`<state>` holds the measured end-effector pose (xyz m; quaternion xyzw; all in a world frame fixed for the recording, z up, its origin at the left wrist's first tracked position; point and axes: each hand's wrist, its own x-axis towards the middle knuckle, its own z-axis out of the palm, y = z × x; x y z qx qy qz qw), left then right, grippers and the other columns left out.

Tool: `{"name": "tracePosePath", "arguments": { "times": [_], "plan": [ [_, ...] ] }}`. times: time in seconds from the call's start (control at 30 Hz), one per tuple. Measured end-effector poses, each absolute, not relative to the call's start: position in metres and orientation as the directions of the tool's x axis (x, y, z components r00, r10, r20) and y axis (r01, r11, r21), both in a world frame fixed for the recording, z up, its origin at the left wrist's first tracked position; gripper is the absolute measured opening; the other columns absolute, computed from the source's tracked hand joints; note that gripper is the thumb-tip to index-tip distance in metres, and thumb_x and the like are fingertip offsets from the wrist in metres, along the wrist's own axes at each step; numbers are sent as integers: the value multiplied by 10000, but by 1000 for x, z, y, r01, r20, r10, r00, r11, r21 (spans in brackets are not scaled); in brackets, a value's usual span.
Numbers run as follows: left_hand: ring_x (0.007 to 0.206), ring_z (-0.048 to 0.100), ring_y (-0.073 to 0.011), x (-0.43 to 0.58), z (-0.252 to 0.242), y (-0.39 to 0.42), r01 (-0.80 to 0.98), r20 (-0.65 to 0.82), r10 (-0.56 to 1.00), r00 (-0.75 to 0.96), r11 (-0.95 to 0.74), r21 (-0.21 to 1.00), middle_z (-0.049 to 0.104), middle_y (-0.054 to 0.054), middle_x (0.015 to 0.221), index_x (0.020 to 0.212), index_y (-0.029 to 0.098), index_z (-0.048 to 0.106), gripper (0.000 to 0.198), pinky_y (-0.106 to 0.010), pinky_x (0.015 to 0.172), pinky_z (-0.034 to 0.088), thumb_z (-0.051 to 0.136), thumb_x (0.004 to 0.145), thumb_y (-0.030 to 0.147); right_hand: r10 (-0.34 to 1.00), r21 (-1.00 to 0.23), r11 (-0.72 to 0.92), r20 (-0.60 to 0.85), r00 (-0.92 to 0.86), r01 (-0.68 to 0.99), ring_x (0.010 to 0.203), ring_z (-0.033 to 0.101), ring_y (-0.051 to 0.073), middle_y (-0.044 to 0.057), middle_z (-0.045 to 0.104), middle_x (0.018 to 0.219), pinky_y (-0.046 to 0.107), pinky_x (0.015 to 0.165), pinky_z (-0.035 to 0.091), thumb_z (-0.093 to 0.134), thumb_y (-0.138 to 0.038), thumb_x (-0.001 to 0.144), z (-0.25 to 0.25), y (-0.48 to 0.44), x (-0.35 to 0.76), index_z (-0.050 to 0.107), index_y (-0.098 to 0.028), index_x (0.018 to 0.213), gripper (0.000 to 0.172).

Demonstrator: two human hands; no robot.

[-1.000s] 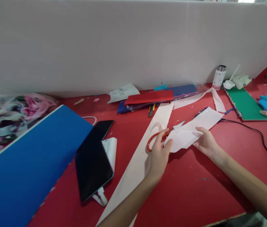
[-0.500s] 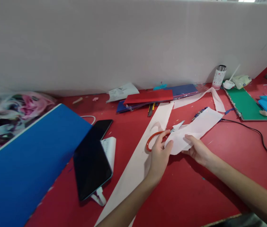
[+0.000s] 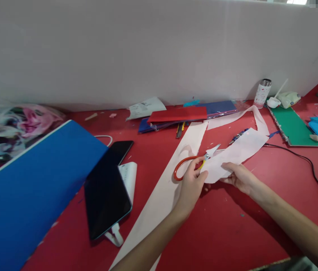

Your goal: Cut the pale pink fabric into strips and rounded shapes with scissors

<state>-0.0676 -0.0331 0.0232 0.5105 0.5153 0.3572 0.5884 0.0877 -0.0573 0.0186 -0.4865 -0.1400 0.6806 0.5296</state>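
At centre frame the left hand [image 3: 191,184] grips orange-handled scissors [image 3: 188,165], its fingers closed through the loops, while the right hand [image 3: 239,177] pinches the pale paper piece [image 3: 233,154] it seems to be cutting. Next, the paper needs steady feeding into the blades. At upper right, a small white bowl [image 3: 273,101] holds a stick.

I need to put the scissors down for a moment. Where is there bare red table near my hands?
Bare table lies in front of both hands, between the long white strip and the right forearm. Another patch lies between the right hand and the black cable. It is crowded at the back, around the red and blue sheets and the green board.
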Motion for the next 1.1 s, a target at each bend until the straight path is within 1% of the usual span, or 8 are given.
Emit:
{"name": "tracePosePath", "arguments": {
  "times": [0.17, 0.33, 0.43, 0.53, 0.6, 0.7, 0.87, 1.1],
  "plan": [
    [391, 481, -106, -65, 28, -37, 105, -255, 940, 227, 237, 966, 572, 53, 571, 1216, 201, 445, 513, -199, 388, 336, 538, 722, 300, 865, -742, -420, -502, 18, -522, 652, 637, 128, 22, 702, 760, 241, 626, 567, 668, -187, 685, 19, -58, 95, 670, -171, 837, 153],
    [393, 500, -125, -66, 30, -38, 150, -262, 898, 352, 222, 963, 544, 62, 533, 1309, 184, 368, 606, -208, 397, 348, 529, 749, 351, 893, -827, -391, -448, 53, -405, 812, 671, 195, 36, 722, 911, 304, 668, 570, 670, -206, 627, 20, -62, 104, 670, -189, 963, 336],
    [427, 510, -147, -73, 31, -31, 349, -162, 904, 396, 15, 937, 503, 62, 498, 1290, 191, 423, 525, -231, 446, 348, 480, 820, 417, 900, -877, -389, -428, 87, -283, 856, 669, 241, 50, 723, 913, 342, 653, 564, 676, -234, 603, 19, -63, 116, 674, -180, 970, 372],
    [582, 574, -184, -84, 33, -18, 714, 57, 941, 334, -292, 636, 582, -2, 600, 1094, 221, 589, 352, -262, 544, 358, 440, 860, 437, 927, -927, -344, -360, 107, -149, 826, 667, 249, 49, 722, 869, 323, 597, 547, 677, -254, 614, 18, -64, 129, 684, -176, 928, 324],
    [693, 608, -220, -90, 33, -11, 862, 106, 941, 320, -336, 380, 654, -55, 756, 996, 224, 635, 324, -273, 576, 361, 440, 863, 445, 944, -949, -306, -313, 104, -74, 788, 665, 237, 50, 722, 854, 299, 570, 528, 657, -267, 651, 18, -65, 137, 696, -175, 910, 277],
    [824, 627, -270, -95, 32, -6, 915, 96, 933, 348, -360, 184, 659, -114, 996, 1083, 213, 617, 406, -288, 609, 391, 428, 866, 500, 948, -955, -294, -295, 123, -26, 768, 666, 236, 56, 728, 846, 294, 559, 514, 644, -270, 671, 20, -66, 144, 707, -169, 890, 248],
    [827, 648, -311, -95, 32, -7, 930, 2, 931, 365, -364, 41, 648, -171, 1028, 1189, 134, 542, 507, -316, 611, 424, 407, 872, 505, 922, -944, -328, -326, 207, -26, 783, 676, 262, 67, 737, 839, 360, 649, 529, 682, -301, 639, 17, -66, 147, 710, -169, 833, 237],
    [738, 662, -315, -92, 43, -4, 959, -185, 942, 280, -267, 91, 696, -140, 830, 1048, 174, 580, 409, -317, 579, 412, 493, 785, 475, 911, -931, -324, -355, 208, -170, 883, 681, 292, 104, 742, 927, 403, 780, 521, 712, -290, 619, 14, -66, 149, 709, -141, 846, 272]
  ]
}}
